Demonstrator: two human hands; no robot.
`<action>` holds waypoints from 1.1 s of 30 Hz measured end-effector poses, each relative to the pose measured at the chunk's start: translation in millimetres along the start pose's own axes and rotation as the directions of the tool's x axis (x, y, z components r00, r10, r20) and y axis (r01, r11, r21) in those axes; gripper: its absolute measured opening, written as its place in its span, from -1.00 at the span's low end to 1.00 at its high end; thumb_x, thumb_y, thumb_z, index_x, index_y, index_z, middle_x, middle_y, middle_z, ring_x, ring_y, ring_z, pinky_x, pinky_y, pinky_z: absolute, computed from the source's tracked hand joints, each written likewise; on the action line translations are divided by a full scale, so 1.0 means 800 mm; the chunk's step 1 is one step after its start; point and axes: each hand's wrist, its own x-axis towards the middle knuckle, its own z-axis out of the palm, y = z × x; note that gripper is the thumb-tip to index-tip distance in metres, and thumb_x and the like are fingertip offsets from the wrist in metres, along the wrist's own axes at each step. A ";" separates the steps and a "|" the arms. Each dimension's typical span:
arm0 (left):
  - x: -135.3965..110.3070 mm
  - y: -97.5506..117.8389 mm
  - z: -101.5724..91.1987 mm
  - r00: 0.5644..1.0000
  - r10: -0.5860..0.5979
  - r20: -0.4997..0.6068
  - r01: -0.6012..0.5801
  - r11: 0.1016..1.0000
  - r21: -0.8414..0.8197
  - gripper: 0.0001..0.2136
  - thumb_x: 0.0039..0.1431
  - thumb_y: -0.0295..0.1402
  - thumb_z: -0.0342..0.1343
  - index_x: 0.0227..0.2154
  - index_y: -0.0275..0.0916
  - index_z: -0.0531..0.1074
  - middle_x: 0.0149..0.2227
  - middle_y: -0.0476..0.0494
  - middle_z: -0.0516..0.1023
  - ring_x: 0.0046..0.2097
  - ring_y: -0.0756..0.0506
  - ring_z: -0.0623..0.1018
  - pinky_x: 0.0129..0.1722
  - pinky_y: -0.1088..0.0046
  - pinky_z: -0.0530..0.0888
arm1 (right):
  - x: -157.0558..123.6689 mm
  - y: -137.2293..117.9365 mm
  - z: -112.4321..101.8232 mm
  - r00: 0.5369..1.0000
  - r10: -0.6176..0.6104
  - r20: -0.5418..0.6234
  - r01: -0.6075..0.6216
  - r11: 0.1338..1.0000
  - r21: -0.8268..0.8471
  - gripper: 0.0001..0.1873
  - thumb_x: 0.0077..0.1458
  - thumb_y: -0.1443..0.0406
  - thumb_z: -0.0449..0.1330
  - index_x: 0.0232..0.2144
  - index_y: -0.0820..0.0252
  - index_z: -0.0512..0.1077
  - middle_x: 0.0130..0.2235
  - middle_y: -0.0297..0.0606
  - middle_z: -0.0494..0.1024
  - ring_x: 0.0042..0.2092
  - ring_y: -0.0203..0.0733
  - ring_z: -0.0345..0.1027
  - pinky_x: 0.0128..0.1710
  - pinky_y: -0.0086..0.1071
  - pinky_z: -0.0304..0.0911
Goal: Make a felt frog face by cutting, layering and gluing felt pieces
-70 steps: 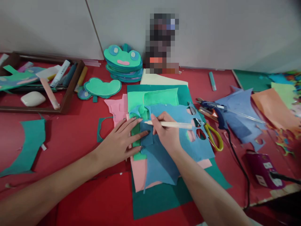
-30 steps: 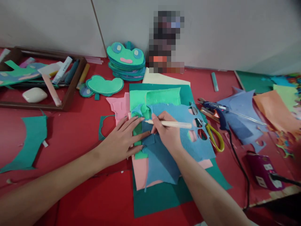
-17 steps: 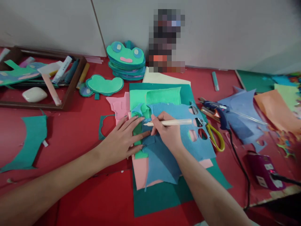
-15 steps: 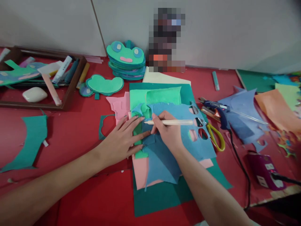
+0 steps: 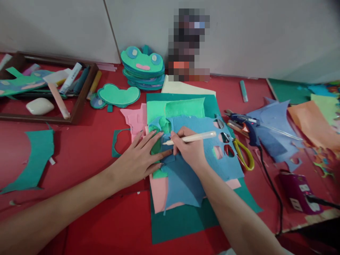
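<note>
light: dim, even | shadows: soft | pixelated patch [image 5: 188, 46] over wall [image 5: 244, 39] | upper-right corner dark

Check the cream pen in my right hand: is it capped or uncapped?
Uncapped: the pen in your right hand shows its narrow tip bare, over blue felt.

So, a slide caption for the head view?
Right hand holding a pale pen over blue felt, left hand spread beside its tip.
</note>
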 end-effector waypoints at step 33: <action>0.001 0.005 -0.002 1.000 0.005 0.011 -0.005 0.999 0.035 -0.60 0.31 -0.31 -0.07 0.19 0.12 0.20 0.31 -0.26 0.07 0.32 -0.37 0.05 0.17 -0.12 0.17 | 0.003 0.000 -0.004 0.986 -0.086 -0.141 0.073 0.992 -0.100 -0.63 0.16 0.21 0.12 -0.66 0.14 0.21 -0.70 -0.48 0.32 -0.61 -0.38 0.24 -0.48 -0.46 0.21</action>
